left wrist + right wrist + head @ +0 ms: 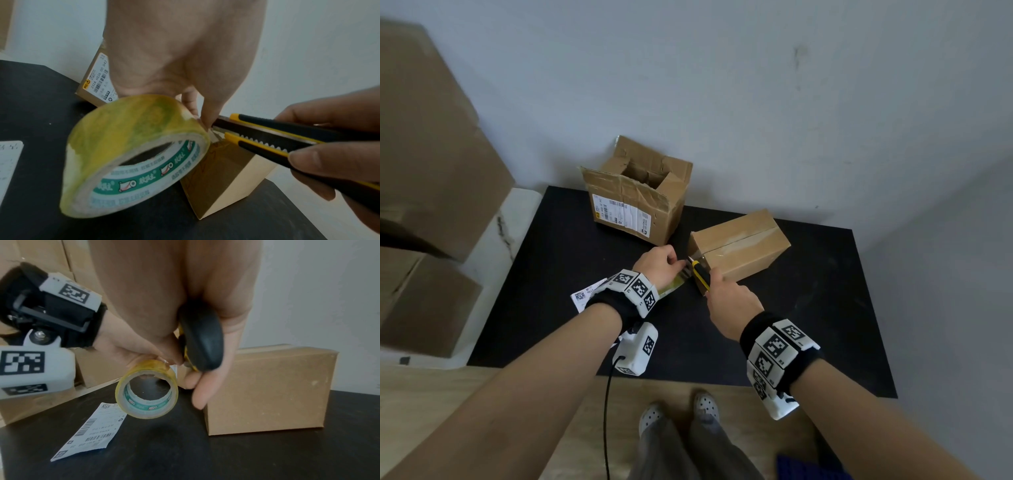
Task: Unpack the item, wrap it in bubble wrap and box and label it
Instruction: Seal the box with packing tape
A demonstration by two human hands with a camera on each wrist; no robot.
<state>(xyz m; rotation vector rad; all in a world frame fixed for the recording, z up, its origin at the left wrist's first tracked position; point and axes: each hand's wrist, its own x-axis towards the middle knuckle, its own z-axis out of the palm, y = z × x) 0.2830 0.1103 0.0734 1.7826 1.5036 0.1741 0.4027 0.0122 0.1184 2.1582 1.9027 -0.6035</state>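
Observation:
A small closed cardboard box [739,243] [267,389], clear tape along its top seam, sits on the black table [808,308]. My left hand [676,263] holds a yellowish roll of clear tape [131,155] [147,395] tilted against the box's near end, its fingers pinching the tape where it leaves the roll. My right hand [714,279] grips a yellow-and-black utility knife [700,274] [277,141]. The blade tip meets the short stretch of tape between roll and box corner. A white shipping label [585,294] [90,426] lies flat left of the roll.
An opened, crumpled cardboard box [635,195] with a printed label stands at the table's back by the wall. Large cardboard boxes [431,154] are stacked on the left beyond the table edge. My feet [678,411] are on the wooden floor in front of the table.

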